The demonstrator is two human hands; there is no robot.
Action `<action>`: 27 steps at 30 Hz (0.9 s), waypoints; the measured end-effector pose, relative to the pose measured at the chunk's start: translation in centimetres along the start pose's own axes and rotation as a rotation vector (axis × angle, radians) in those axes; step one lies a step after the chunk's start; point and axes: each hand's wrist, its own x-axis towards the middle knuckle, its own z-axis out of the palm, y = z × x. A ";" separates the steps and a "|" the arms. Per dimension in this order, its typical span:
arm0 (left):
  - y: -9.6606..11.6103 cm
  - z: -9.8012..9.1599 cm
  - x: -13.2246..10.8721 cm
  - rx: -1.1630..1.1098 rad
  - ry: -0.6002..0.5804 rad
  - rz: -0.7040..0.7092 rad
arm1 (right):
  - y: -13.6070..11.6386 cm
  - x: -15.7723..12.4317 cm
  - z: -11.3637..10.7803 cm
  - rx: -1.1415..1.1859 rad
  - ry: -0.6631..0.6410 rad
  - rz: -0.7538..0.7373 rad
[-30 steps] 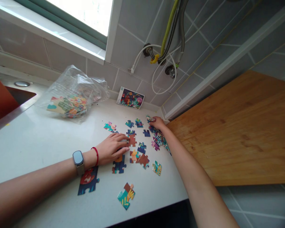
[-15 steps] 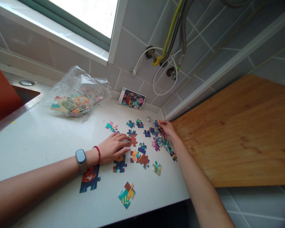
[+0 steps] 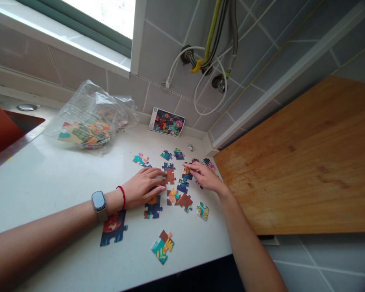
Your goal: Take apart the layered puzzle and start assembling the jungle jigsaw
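My left hand [image 3: 144, 187] lies flat on the joined jigsaw pieces, fingers stretched out. Under and around it show a dark blue piece [image 3: 153, 207] and a brown-and-blue piece [image 3: 169, 174] at the fingertips. In my right hand [image 3: 207, 177] is a dark blue puzzle piece with an orange patch [image 3: 186, 172], pinched at its right edge just above the counter. Close below it lies a blue piece [image 3: 183, 185]. Joined brown and orange pieces [image 3: 185, 201] sit farther down. The heap of pieces [image 3: 209, 163] behind my right hand is partly hidden by it.
A picture card [image 3: 167, 121] leans against the tiled wall. A clear plastic bag [image 3: 93, 117] with more pieces stands at the left, near a sink. A wooden board [image 3: 307, 170] borders the counter [image 3: 61, 178] on the right. Hoses [image 3: 213, 32] hang above.
My right hand has moved left from the heap, bringing a dark blue puzzle piece with it. My left hand stays in place. The view has shifted slightly.
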 end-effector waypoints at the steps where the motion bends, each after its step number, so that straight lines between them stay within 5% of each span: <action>1: 0.0 0.0 0.0 0.008 -0.010 0.001 | -0.4 0.1 0.0 -0.040 -0.052 -0.042; 8: 0.0 -0.1 0.0 -0.005 -0.023 -0.010 | -3.0 0.5 1.8 0.062 -0.227 -0.121; 18: -0.2 0.2 -0.2 0.021 -0.010 0.028 | -1.8 0.2 3.9 0.055 0.138 -0.134; 27: 0.7 -0.5 -0.5 0.051 -0.105 0.195 | -0.3 -2.7 2.6 -0.081 -0.058 -0.147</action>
